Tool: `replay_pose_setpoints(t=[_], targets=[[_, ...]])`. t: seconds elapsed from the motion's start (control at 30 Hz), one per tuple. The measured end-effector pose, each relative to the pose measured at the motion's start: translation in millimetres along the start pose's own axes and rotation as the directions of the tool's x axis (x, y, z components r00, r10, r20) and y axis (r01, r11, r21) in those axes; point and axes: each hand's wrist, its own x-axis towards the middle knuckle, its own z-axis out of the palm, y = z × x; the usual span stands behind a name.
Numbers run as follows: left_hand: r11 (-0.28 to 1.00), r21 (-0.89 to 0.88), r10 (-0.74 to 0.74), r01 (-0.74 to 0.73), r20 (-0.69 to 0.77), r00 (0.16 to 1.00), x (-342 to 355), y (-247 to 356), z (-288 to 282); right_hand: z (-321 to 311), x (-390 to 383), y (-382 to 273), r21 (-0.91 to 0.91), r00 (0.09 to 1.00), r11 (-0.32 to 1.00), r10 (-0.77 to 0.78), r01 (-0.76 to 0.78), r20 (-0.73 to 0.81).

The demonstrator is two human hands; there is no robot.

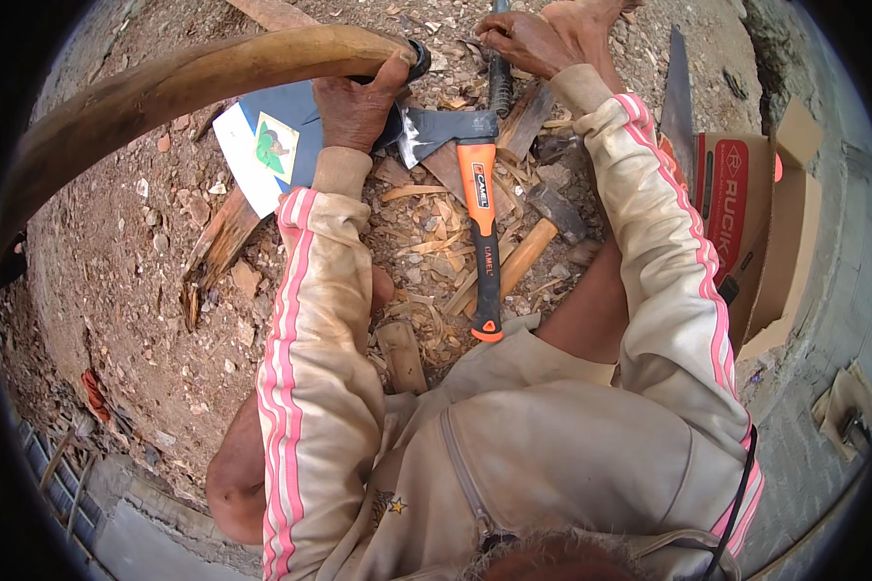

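Left hand [357, 111] grips the curved wooden pole [213, 82] by its black ring [420, 60], apparently to steady that end near the blue plate [298, 111].
Left thumb presses the wood, forearm reaching straight ahead; the right hand [533, 44] curls beside a ridged rod [500, 85], any hold unclear; an axe [480, 174] lies between the forearms.

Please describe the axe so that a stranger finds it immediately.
Left of the open cardboard box is the right sleeve. The axe is between this and the left sleeve. Its handle is orange and black; the neighbouring hammer has a wooden one.
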Motion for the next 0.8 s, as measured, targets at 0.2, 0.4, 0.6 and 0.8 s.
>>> replay_pose_setpoints(t=[0.2,0.4,0.6,0.8], targets=[[0.999,-0.017,0.029,-0.029,0.023,0.999,0,-9,2,-52,-96,-26,-0.019,0.994,0.999,0.046,-0.045,0.095],[0.992,-0.114,-0.054,0.056,0.022,0.998,-2,4,3,-54,-163,-39,-0.360,0.993,0.933,0.050,-0.007,0.109],[0.972,-0.114,-0.196,0.205,0.091,0.976,1,7,-4,-30,-168,-49,-0.518,0.988,0.855,0.114,-0.044,0.104],[0.965,-0.057,-0.254,0.257,0.057,0.966,0,16,0,-52,-169,-68,-0.326,0.999,0.945,0.045,-0.035,0.022]])
